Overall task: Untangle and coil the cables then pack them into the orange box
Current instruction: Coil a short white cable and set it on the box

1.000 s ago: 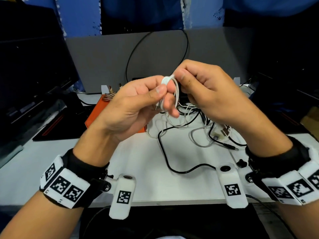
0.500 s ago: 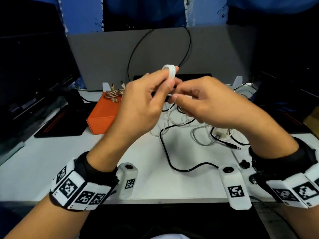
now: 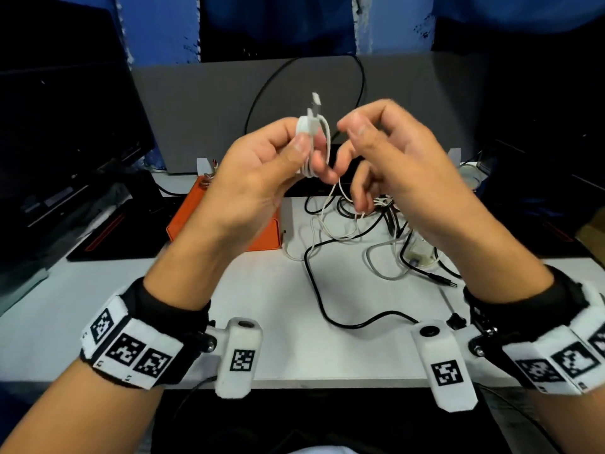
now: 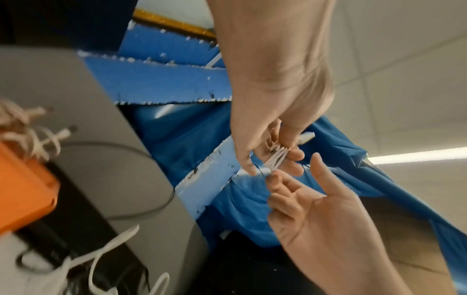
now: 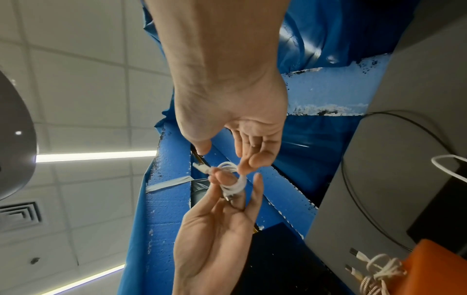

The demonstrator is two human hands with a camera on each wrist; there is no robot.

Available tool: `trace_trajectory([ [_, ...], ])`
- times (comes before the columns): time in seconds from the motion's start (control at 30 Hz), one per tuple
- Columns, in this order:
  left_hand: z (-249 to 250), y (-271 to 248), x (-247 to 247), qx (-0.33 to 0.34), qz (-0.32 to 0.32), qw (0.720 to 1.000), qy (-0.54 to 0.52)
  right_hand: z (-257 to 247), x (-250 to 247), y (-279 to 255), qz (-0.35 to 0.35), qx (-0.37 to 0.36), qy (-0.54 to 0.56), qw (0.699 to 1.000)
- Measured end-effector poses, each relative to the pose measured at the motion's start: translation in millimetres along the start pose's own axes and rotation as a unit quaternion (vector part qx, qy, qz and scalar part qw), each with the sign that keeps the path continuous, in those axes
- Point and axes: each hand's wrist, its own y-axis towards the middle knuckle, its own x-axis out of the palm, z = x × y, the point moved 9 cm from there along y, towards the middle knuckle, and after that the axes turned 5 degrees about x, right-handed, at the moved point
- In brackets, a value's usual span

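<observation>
Left hand (image 3: 258, 178) fingers pinch white coil (image 3: 311, 139), frame centre | right hand (image 3: 393, 165) beside it, fingers loosely curled, holding nothing | orange box (image 3: 183, 221) on tabletop (image 3: 278, 322), centre left

Box (image 3: 226, 234) set on counter (image 3: 98, 309). Cable tangle (image 3: 370, 231) laid on counter right of box. Braided cable (image 5: 374, 279) placed in box. Upright panel (image 3: 203, 109) stood behind box.

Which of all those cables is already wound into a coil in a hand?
The white cable, coiled and pinched in the left hand. The black cable and the other loose ones lie sprawled on the table.
</observation>
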Motion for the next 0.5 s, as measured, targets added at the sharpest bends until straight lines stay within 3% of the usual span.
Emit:
trace_trajectory([
  [0.1, -15, -1, 6, -0.044, 0.024, 0.987, -0.151, 14, 5, 3, -0.019, 0.037, -0.019, 0.999],
  [0.23, -27, -5, 14, -0.089, 0.017, 0.97, -0.224, 30, 1, 6, -0.02, 0.085, 0.022, 0.996],
  [0.5, -46, -5, -2, -0.149, 0.049, 0.98, -0.125, 27, -3, 7, -0.037, 0.085, 0.051, 0.994],
])
